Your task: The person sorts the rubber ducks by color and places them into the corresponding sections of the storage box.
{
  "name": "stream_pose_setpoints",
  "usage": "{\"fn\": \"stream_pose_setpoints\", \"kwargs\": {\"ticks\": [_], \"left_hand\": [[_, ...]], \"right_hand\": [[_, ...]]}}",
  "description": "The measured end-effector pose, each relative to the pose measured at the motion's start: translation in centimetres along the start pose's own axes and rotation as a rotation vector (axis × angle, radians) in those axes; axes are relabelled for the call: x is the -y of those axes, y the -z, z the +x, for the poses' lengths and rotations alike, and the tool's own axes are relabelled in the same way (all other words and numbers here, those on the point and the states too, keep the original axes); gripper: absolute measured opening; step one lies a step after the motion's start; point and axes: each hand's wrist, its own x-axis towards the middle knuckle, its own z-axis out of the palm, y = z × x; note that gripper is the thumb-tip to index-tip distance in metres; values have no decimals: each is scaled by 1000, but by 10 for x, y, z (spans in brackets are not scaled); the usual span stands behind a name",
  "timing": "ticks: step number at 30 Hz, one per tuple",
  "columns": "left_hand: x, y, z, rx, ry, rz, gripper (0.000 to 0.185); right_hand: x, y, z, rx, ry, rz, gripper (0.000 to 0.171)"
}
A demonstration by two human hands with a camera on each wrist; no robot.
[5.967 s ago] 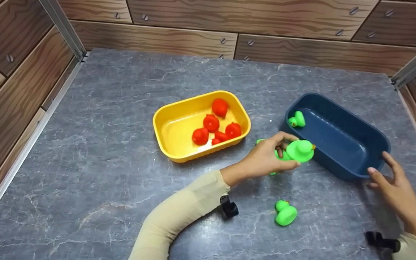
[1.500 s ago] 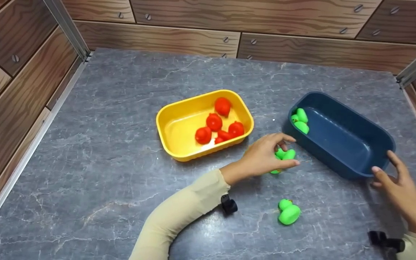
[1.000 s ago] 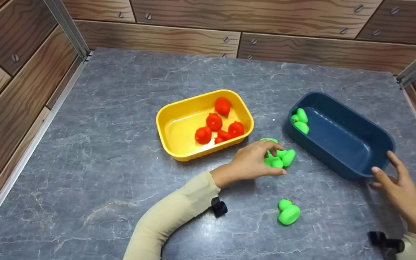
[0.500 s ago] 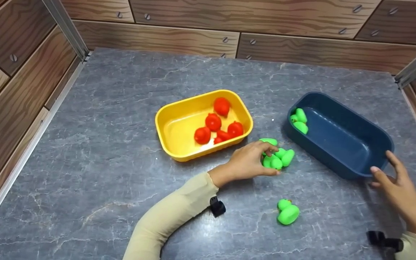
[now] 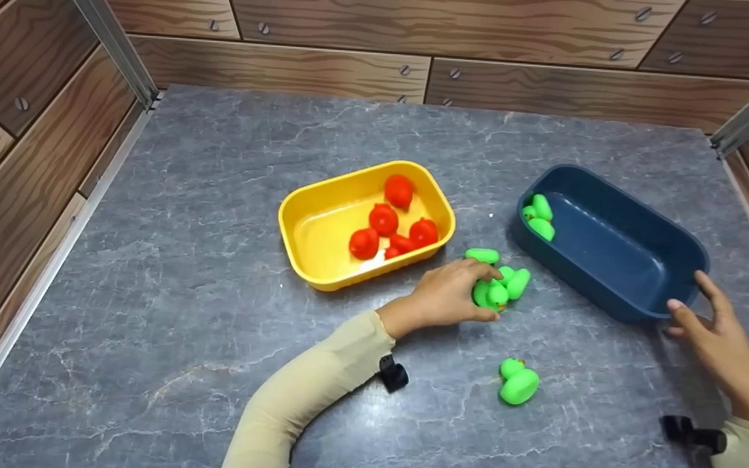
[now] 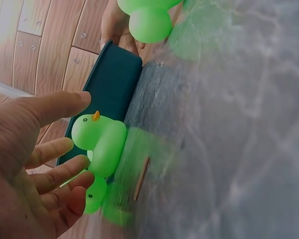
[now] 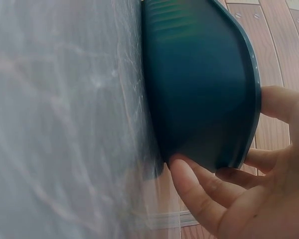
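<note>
My left hand (image 5: 449,292) is at a cluster of green rubber ducks, thumb and fingers spread on either side of one duck (image 5: 486,297). In the left wrist view that duck (image 6: 107,144), with an orange beak, stands beside the fingertips while the thumb stays apart from it. Other ducks, such as one duck (image 5: 517,284), lie close by. My right hand (image 5: 719,338) grips the near right corner of the dark blue tub (image 5: 615,283), thumb on the rim (image 7: 256,99) and fingers against the outer wall. A pair of green ducks (image 5: 541,218) lies in its left end.
A yellow tub (image 5: 309,283) holding several round red toys (image 5: 384,220) stands left of the blue tub. A lone green duck (image 5: 519,383) lies nearer the front. Wood-patterned panels (image 5: 322,65) border the grey marbled surface (image 5: 173,214).
The left hand let a duck go into the blue tub, then moved back left over the cluster. The duck by its fingers has turned slightly. The right hand has stayed at the tub.
</note>
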Motion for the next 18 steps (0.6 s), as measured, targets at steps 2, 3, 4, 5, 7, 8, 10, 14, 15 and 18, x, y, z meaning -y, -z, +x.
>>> {"fn": "stream_pose_setpoints", "kwargs": {"ticks": [2, 3, 4, 5, 7, 8, 10, 14, 15, 18], "left_hand": [[0, 0, 1, 4, -3, 0, 58], [0, 0, 1, 4, -4, 2, 58], [0, 0, 1, 4, -5, 4, 58], [0, 0, 1, 2, -6, 4, 59], [1, 0, 1, -2, -8, 9, 59], [1, -1, 1, -4, -8, 11, 59], [2, -1, 1, -6, -6, 13, 59], [2, -1, 2, -3, -2, 17, 57], [2, -1, 2, -1, 1, 15, 57], [2, -1, 1, -2, 10, 18, 56]], "right_hand": [[12, 0, -5, 8, 4, 18, 75], [17, -1, -7, 5, 2, 16, 75], [21, -1, -9, 5, -1, 12, 75], [23, -1, -10, 6, -3, 15, 75], [24, -1, -10, 5, -4, 18, 75], [24, -1, -10, 4, -4, 19, 75], [23, -2, -10, 2, -5, 18, 75], [21, -3, -10, -9, -8, 20, 76], [20, -3, -9, -9, -8, 21, 76], [20, -2, -9, -8, 5, 26, 75]]}}
